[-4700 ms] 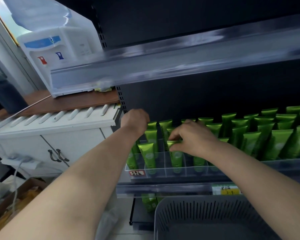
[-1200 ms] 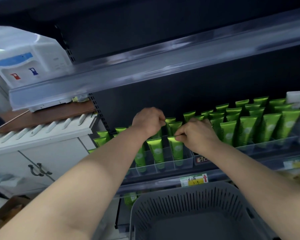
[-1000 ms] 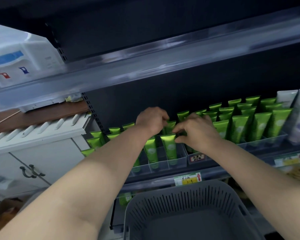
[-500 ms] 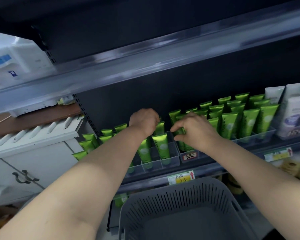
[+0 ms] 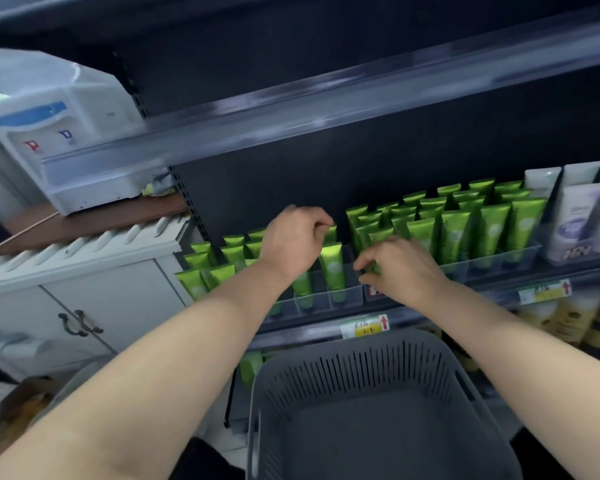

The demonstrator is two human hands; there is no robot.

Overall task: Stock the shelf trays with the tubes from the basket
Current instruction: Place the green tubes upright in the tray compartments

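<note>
Rows of green tubes (image 5: 454, 233) stand upright in clear shelf trays (image 5: 520, 252). My left hand (image 5: 293, 240) reaches over the left tray, its fingers curled round the top of a green tube (image 5: 330, 233) at the back. My right hand (image 5: 400, 268) sits at the front left corner of the right tray, its fingers pinching a green tube (image 5: 373, 252) there. One tube (image 5: 333, 266) stands free between my hands. The grey slotted basket (image 5: 354, 368) sits below the shelf, and no tubes show in it.
White tubes (image 5: 575, 216) fill a tray at the far right. A water dispenser (image 5: 52, 133) stands on a white cabinet (image 5: 84, 299) to the left. The shelf above (image 5: 326, 109) overhangs. Yellow jars (image 5: 568, 323) sit on the lower shelf.
My view swung slightly left. My left hand stays at the back tubes of the left tray; my right hand dropped lower, to the front corner of the right tray.
</note>
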